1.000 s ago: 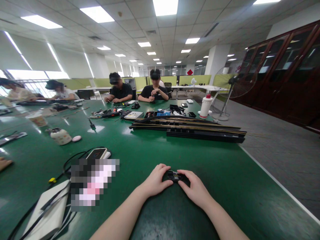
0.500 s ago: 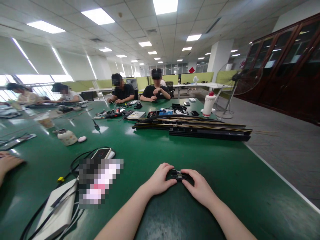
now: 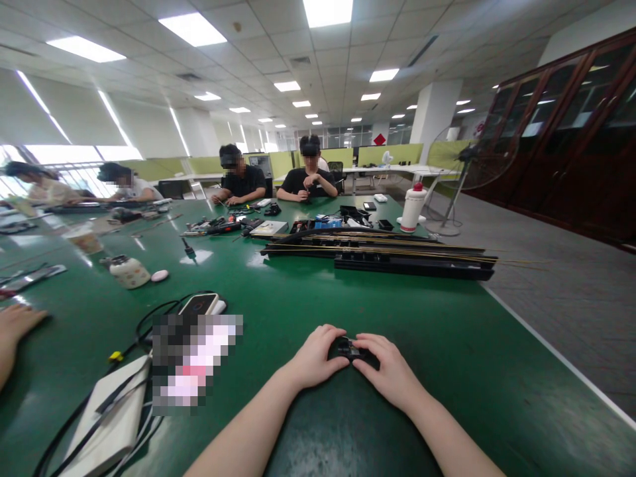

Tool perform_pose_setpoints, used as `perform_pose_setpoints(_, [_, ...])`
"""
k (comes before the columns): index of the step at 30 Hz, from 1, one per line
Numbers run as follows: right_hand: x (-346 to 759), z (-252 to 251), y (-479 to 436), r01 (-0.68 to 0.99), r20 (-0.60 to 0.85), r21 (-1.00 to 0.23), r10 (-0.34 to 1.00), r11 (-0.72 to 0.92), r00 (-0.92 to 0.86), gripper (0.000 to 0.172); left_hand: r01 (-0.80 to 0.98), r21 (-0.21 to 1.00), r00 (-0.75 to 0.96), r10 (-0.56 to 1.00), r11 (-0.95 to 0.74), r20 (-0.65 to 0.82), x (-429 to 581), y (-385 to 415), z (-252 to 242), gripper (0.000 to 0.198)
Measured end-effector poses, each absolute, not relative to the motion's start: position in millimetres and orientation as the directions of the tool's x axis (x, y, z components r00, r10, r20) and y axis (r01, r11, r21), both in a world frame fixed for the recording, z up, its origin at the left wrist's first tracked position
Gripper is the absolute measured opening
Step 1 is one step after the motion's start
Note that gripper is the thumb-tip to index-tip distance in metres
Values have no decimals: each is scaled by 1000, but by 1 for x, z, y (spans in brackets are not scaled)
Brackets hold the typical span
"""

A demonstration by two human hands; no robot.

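A small black part (image 3: 348,348) with a shiny middle lies low over the green table (image 3: 308,305), between both hands; its exact kind is too small to make out. My left hand (image 3: 318,358) is closed on its left side, thumb in front and fingers behind. From the right, my right hand (image 3: 387,368) grips the other end the same way, its fingers partly covering the part. The fingertips of the two hands are close together.
Long black strips with thin brass-coloured rods (image 3: 397,255) lie ahead. At left are a phone (image 3: 199,305), a cream power bank (image 3: 106,414), cables and a patterned jar (image 3: 129,272). A white bottle (image 3: 412,209) stands beyond. Another person's hand (image 3: 20,324) rests at far left.
My right hand has shifted slightly left, and its fingers now cover more of the black part. My left hand stays nearly in place. The view has moved a little.
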State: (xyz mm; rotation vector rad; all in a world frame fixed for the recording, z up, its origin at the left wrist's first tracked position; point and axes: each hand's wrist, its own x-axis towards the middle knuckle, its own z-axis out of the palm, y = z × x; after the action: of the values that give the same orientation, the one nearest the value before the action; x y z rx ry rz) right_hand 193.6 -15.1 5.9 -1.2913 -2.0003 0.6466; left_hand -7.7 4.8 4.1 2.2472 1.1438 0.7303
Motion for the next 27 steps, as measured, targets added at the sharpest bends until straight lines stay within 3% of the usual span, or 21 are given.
perform_pose_setpoints(3, [193,6,-15,611,259,-682,914,402,-311,21,570,647,496,840,-506,220,-7,5,4,51])
perform_pose_setpoints(15, [193,7,-14,616,248,-669,907,415,-341,19,577,632,496,837,-517,231,-9,7,-2,39])
perform_pose_setpoints(27, [197,10,-11,452,195,-861,972,234,-132,22,581,653,479,853,-487,210,-7,6,4,38])
